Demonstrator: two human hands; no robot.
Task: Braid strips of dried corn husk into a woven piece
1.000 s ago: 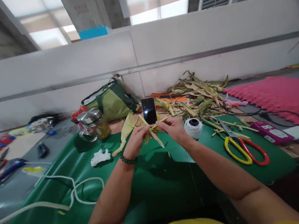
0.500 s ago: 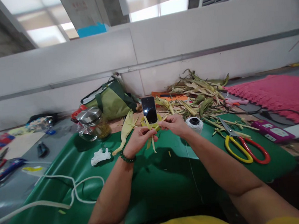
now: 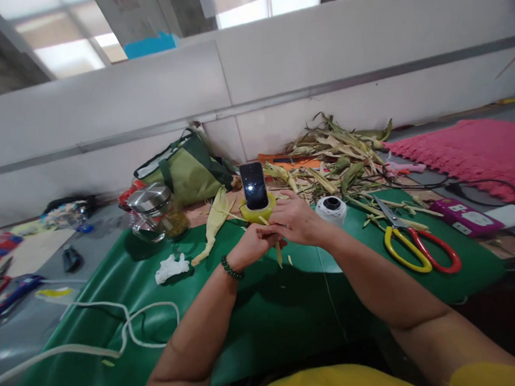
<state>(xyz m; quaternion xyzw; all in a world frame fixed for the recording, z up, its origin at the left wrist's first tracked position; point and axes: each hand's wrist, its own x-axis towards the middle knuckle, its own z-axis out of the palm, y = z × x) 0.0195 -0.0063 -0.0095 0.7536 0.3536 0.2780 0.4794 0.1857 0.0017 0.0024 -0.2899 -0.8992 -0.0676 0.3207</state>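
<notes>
My left hand (image 3: pixel 251 246) and my right hand (image 3: pixel 296 218) are pressed together over the green mat (image 3: pixel 267 311), both closed on thin yellow husk strips (image 3: pixel 279 255). One strip end hangs below the fingers. A bead bracelet (image 3: pixel 230 269) circles my left wrist. Just beyond the hands a dark phone (image 3: pixel 253 185) stands upright in a yellow holder (image 3: pixel 259 211). A spool of white thread (image 3: pixel 331 208) sits right of my right hand, and a thin thread runs down from it past my forearm.
A heap of corn husks (image 3: pixel 335 157) lies at the back. Yellow and red scissors (image 3: pixel 415 246) lie right. A glass jar (image 3: pixel 155 212), green bag (image 3: pixel 184 172), loose husk (image 3: pixel 213 223) and crumpled tissue (image 3: pixel 170 267) are left. A white cord (image 3: pixel 117 341) loops at the near left. A pink mat (image 3: pixel 473 155) lies far right.
The hands came together and dropped toward the mat. The husk strips, earlier spread out between the fingers, are now bunched inside them. The view shifted slightly down.
</notes>
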